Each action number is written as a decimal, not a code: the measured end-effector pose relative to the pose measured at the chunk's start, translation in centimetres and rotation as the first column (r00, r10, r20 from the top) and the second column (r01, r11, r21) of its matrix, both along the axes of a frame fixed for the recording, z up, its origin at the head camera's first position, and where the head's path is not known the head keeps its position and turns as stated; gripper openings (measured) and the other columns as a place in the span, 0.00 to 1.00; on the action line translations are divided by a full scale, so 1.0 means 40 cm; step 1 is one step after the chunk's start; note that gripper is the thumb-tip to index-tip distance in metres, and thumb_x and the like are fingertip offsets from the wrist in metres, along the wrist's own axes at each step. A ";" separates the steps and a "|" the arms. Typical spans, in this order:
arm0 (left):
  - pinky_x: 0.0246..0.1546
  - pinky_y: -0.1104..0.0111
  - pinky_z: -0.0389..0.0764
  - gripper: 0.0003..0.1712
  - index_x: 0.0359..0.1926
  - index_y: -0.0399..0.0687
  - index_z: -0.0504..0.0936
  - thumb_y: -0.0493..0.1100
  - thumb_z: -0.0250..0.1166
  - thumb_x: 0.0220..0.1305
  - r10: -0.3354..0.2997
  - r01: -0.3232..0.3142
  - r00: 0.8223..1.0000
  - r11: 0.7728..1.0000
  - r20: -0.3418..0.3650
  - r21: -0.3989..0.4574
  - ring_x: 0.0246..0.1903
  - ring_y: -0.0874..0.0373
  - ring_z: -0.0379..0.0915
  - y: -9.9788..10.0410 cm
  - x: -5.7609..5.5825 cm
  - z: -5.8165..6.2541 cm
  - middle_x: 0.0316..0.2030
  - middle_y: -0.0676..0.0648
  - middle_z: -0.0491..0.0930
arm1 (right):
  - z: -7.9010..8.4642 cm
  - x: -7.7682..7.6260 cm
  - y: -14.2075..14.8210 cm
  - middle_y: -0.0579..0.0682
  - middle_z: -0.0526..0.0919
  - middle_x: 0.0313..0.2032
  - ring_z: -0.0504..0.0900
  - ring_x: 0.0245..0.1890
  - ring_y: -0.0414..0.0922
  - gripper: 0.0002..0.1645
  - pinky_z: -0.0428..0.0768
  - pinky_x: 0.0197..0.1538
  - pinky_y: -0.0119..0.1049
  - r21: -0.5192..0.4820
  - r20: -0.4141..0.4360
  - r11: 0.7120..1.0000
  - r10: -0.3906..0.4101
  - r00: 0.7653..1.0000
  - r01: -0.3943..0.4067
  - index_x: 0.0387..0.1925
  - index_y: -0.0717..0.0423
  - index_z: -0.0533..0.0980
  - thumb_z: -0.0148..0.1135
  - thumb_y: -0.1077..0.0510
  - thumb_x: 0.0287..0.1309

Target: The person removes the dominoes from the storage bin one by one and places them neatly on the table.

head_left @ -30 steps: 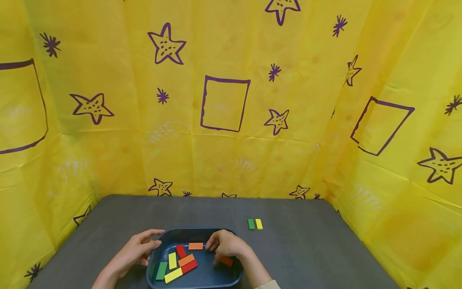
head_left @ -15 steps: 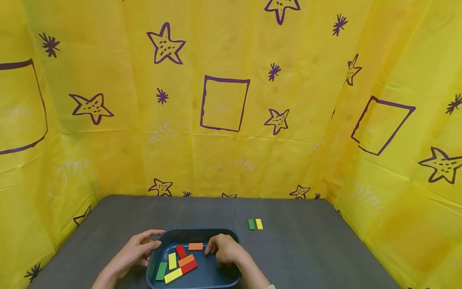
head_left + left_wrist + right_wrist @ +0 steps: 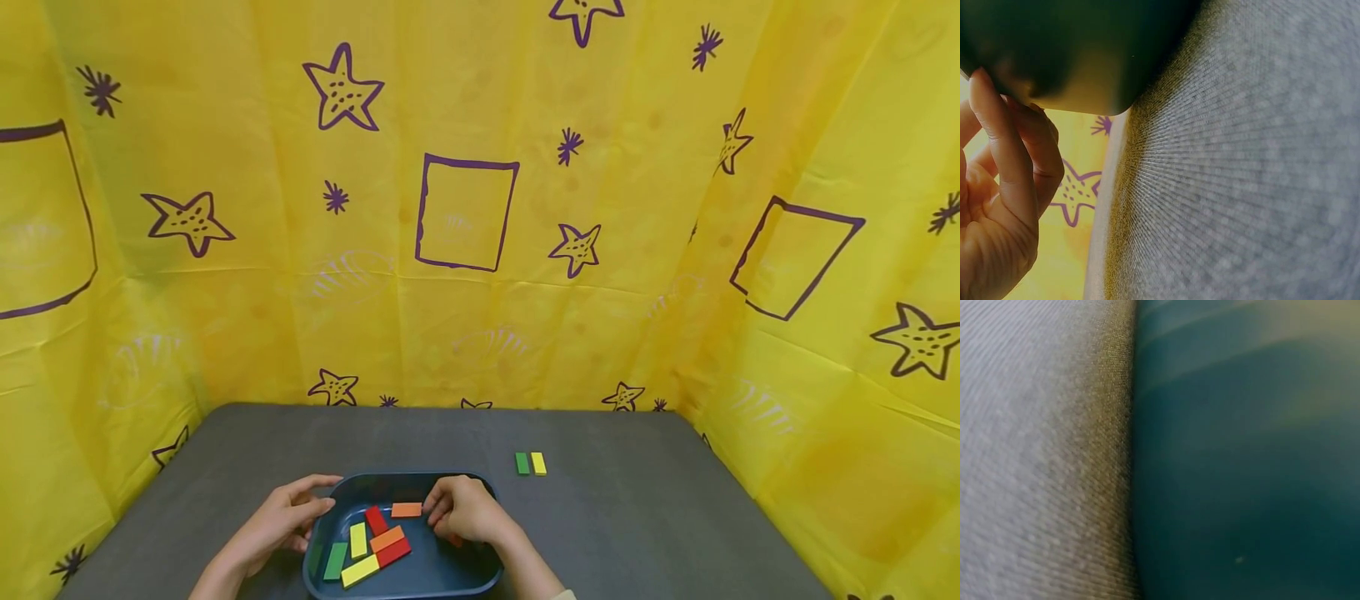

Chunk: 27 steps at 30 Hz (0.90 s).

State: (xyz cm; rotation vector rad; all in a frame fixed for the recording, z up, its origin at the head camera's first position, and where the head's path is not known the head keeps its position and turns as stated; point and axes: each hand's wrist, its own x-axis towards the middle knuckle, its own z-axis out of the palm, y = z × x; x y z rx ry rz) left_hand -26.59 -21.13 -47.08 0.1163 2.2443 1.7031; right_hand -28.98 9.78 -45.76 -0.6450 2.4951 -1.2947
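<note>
A dark blue tray [image 3: 420,575] holds several flat rectangular blocks. At its left end my left hand [image 3: 273,521] grips the rim, thumb on the edge and fingers along the outside; the left wrist view shows these fingers [image 3: 1000,137] against the tray wall. Inside the tray's right half, my right hand [image 3: 471,510] pinches an orange block [image 3: 455,541], mostly hidden under the fingers. Just left of these fingers lies another orange block [image 3: 407,509]. The right wrist view shows only the tray's outer wall [image 3: 1241,475] and the cloth, not the hand.
In the tray's left half lie a green block [image 3: 336,561], a yellow block [image 3: 358,540], a red block [image 3: 377,521] and others. Beyond the tray, a green block [image 3: 522,464] and a yellow block [image 3: 538,463] lie side by side on the grey tabletop [image 3: 615,517]. Yellow curtains surround the table.
My right hand first reaches over the orange block at the tray's right, then takes hold of it and shifts it slightly left and away from me. My left hand stays on the rim.
</note>
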 end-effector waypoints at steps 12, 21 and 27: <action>0.21 0.73 0.74 0.35 0.70 0.36 0.63 0.53 0.58 0.71 0.004 -0.004 1.000 1.000 -0.005 -0.012 0.20 0.62 0.67 0.000 0.000 0.000 0.25 0.51 0.72 | 0.004 -0.016 0.008 0.58 0.88 0.34 0.85 0.29 0.39 0.19 0.83 0.37 0.31 -0.187 0.047 0.982 0.026 0.999 -0.017 0.46 0.61 0.80 0.66 0.73 0.51; 0.20 0.73 0.74 0.35 0.70 0.36 0.63 0.52 0.58 0.71 0.004 -0.004 1.000 1.000 -0.014 -0.012 0.20 0.62 0.67 0.002 0.002 0.003 0.25 0.51 0.72 | 0.021 -0.016 0.019 0.63 0.87 0.41 0.87 0.36 0.47 0.21 0.84 0.38 0.33 -0.273 0.036 0.962 0.012 0.999 -0.002 0.49 0.62 0.80 0.65 0.72 0.51; 0.20 0.73 0.75 0.35 0.70 0.36 0.63 0.52 0.58 0.71 0.006 -0.006 1.000 1.000 -0.013 -0.013 0.20 0.62 0.67 0.002 0.003 0.003 0.25 0.51 0.72 | 0.021 -0.022 0.028 0.63 0.87 0.44 0.85 0.37 0.43 0.18 0.84 0.40 0.31 -0.280 -0.006 0.959 -0.042 0.999 0.039 0.47 0.61 0.81 0.66 0.69 0.51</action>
